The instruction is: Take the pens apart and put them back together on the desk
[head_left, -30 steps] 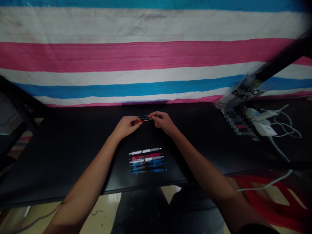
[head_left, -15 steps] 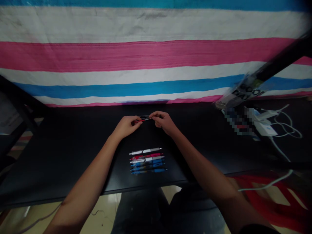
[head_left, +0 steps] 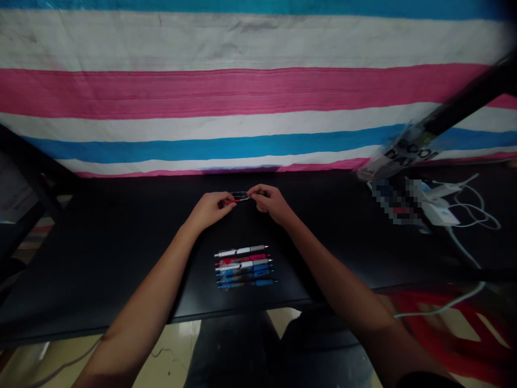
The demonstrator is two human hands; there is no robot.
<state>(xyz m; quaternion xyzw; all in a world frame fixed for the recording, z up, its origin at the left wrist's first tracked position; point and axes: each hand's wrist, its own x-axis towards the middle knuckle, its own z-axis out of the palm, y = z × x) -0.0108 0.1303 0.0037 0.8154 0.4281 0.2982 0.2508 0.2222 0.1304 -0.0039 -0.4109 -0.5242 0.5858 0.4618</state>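
Note:
Toward the back of the black table, my left hand (head_left: pixel 214 209) is closed on a red pen (head_left: pixel 238 201), thumb and fingers pinching its left part. My right hand (head_left: pixel 270 201) pinches at the right, tip end of the same pen. Just behind it, dark pens (head_left: pixel 239 194) lie between the two hands, partly hidden by the fingers. Nearer me, several pens lie side by side: a white pen (head_left: pixel 241 251) at the back, a red one (head_left: pixel 258 257), another white one (head_left: pixel 246 264), and blue pens (head_left: pixel 264 282) at the front.
The black table (head_left: pixel 121 258) meets a striped sheet (head_left: pixel 202 97) at the back. On the right are a plastic bag (head_left: pixel 393 153), a white power strip (head_left: pixel 440 210) with cables, and a black frame post (head_left: pixel 468 97). A red stool (head_left: pixel 428 302) stands below the right edge.
Almost nothing differs. The red pen between my hands has tilted very slightly; both hands stay in place and the row of pens has not moved.

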